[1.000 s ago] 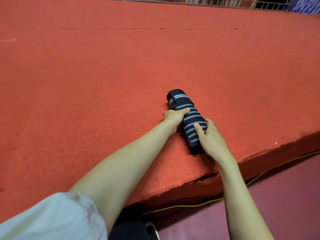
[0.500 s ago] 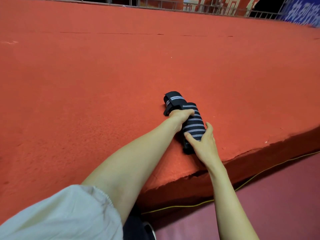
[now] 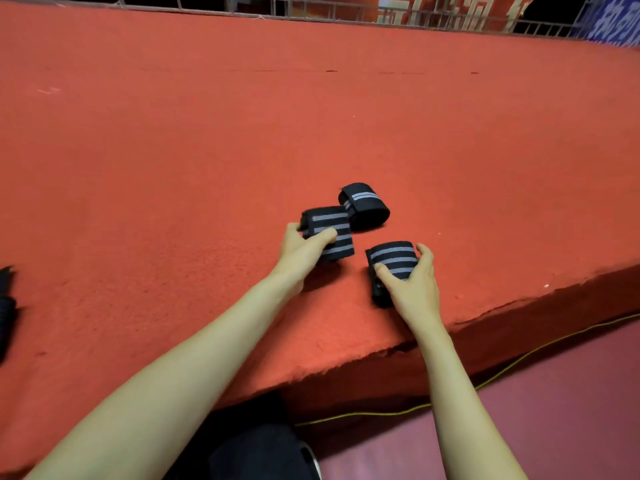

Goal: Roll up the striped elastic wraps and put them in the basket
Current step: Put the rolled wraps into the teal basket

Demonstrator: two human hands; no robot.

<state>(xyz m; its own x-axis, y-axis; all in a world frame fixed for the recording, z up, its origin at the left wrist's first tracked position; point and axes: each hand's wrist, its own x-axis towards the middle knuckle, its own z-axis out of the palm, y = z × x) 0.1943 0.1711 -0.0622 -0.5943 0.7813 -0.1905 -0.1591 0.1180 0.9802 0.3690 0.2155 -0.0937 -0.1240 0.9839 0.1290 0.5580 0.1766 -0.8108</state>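
Left hand (image 3: 301, 249) closes its grip round the left roll (image 3: 330, 225), right hand (image 3: 414, 289) round the near roll (image 3: 393, 258) — presumably to carry both to the basket.

**Rolls crowd the near edge**

Three striped rolls cluster by the front edge: left roll (image 3: 329, 233) just beside far roll (image 3: 367, 206), right roll (image 3: 394, 259) narrowly apart. The red mat (image 3: 173, 161) runs open leftward towards dark items (image 3: 5, 306) and back to the railing (image 3: 311, 12).

A red-carpeted platform (image 3: 156, 161) carries the far roll (image 3: 365, 206) of striped wrap near its front edge. The left roll (image 3: 330, 225) and right roll (image 3: 393, 258) sit close before it, carpet contact unclear. Dark fabric (image 3: 5, 306) lies at its left margin.
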